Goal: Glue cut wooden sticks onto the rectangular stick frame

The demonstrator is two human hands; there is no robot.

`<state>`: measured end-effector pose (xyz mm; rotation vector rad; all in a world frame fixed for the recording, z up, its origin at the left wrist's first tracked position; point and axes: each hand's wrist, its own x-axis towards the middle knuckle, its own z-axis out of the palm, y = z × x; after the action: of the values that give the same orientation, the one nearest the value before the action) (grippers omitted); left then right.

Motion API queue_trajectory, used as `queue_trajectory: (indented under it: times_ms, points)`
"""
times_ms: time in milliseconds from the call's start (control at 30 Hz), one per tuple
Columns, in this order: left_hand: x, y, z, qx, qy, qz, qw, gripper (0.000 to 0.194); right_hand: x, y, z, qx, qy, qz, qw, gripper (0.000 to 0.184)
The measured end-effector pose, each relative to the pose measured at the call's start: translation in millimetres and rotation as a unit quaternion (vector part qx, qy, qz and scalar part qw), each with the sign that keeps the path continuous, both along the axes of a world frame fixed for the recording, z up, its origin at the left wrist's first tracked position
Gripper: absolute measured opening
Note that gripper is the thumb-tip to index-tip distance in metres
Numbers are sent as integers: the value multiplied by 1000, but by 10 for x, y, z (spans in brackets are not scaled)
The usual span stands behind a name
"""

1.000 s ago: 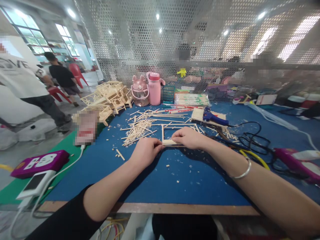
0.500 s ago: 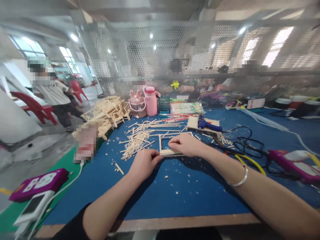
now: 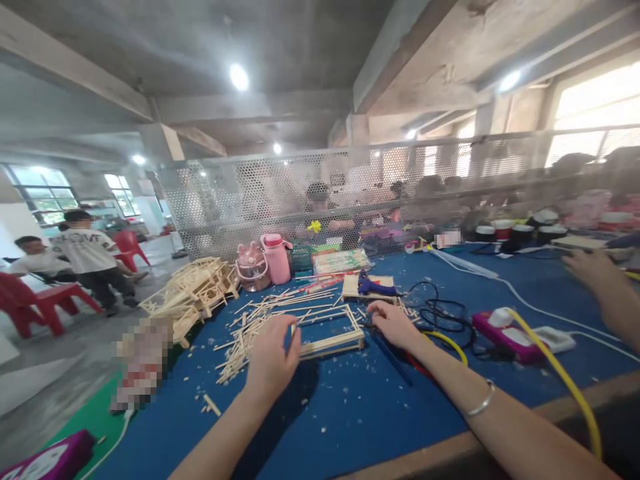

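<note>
My left hand (image 3: 271, 357) is closed on the left end of a small frame of wooden sticks (image 3: 333, 339) that rests on the blue table (image 3: 350, 413). My right hand (image 3: 393, 322) lies just right of the frame, fingers curled on the table near dark cables; I cannot make out anything in it. A loose heap of wooden sticks (image 3: 260, 323) lies behind the left hand. A blue glue gun (image 3: 375, 287) rests on a wooden board further back.
Finished stick frames (image 3: 193, 293) pile at the table's left. Two pink bottles (image 3: 265, 263) stand by a perforated metal screen (image 3: 350, 193). A purple power strip (image 3: 505, 329) and yellow cable (image 3: 555, 373) lie right. Another person's hand (image 3: 593, 267) reaches in at far right. People stand left.
The camera tilted up and turned right. My right hand left the frame and moved right of it; my left hand lifted the frame's left end.
</note>
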<state>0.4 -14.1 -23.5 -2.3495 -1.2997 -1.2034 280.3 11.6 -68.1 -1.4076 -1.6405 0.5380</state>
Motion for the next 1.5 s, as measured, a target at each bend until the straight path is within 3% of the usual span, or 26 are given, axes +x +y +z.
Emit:
queue_trajectory:
  times_ms: [100,233,367,667,1100,1500]
  points:
    - [451,-13,-30,16,84,-73,994,27,-41,1,-49,-1,-3,45,999,30]
    - [738,35,-195,6,163,-11,987,35,-63,-7,-62,7,-5,70,998,34]
    - [652,99,-281,-27,193,34,980,36,-90,-20,-54,15,-13,79,997,35]
    - [624,83,-264,-115,178,-32,977,30,-101,-133,-5,15,-19,103,994,29]
    - [646,78,-248,-153,157,-28,975,29,-93,-234,79,30,-63,74,995,14]
    - [666,60,-218,-171,146,-22,974,31,-67,-177,33,-24,-29,61,997,27]
